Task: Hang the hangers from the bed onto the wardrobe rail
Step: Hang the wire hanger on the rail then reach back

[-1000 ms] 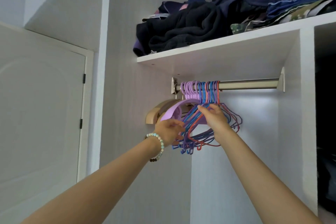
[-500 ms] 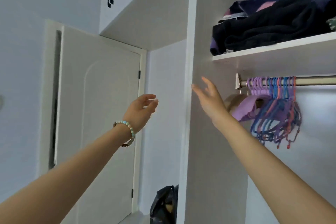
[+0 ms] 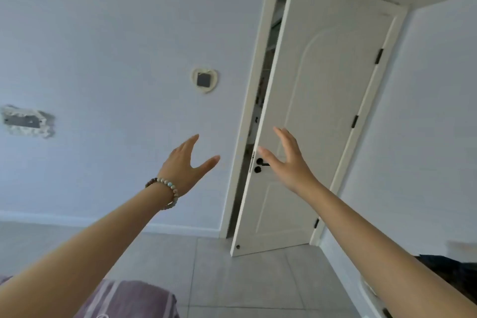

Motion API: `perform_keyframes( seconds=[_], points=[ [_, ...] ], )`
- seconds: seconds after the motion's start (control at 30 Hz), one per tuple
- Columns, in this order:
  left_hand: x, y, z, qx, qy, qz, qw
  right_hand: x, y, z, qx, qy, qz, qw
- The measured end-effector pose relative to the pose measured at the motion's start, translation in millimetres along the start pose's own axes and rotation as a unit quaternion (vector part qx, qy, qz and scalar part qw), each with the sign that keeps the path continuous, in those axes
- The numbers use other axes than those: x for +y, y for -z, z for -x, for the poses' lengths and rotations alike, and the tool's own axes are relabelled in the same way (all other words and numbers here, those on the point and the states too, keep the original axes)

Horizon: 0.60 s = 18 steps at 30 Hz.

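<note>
Both of my arms stretch out in front of me. My left hand [image 3: 187, 162], with a bead bracelet on the wrist, is open and holds nothing. My right hand [image 3: 286, 160] is open too, fingers spread, in front of the door. A corner of the bed [image 3: 134, 299] with a purple striped cover shows at the bottom left. No hangers, wardrobe or rail are in view.
A white door [image 3: 322, 124] stands ajar ahead, with a black handle [image 3: 259, 162] by my right hand. A pale wall [image 3: 103, 46] carries a small heart-shaped frame [image 3: 204, 79] and a rough hole [image 3: 27, 121]. Grey floor tiles [image 3: 245, 279] lie below. A dark bag [image 3: 462, 271] sits at the lower right.
My view has swung left, away from the wardrobe to the door and wall. Both hands let go of the hangers on the rail and now hang open in the air.
</note>
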<state>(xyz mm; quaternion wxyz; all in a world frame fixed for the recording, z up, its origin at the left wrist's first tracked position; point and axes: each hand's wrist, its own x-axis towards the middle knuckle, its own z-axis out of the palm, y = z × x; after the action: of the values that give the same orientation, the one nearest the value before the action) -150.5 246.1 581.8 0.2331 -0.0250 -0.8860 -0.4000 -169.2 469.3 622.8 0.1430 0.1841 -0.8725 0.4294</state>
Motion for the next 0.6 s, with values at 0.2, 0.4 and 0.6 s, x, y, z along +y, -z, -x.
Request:
perform_keyframes(
  seconds=[0.2, 0.4, 0.6],
  points=[
    [-185, 35, 57, -0.024, 0.133, -0.112, 0.985, 21, -195, -2, -0.15, -0.029, 0.003, 0.988],
    [-343, 30, 151, -0.067, 0.278, -0.156, 0.945, 69, -373, 48, -0.283, -0.071, 0.009, 0.956],
    [-466, -3, 256, -0.125, 0.397, -0.19, 0.889, 131, -502, 119, -0.377, -0.123, 0.026, 0.918]
  ],
)
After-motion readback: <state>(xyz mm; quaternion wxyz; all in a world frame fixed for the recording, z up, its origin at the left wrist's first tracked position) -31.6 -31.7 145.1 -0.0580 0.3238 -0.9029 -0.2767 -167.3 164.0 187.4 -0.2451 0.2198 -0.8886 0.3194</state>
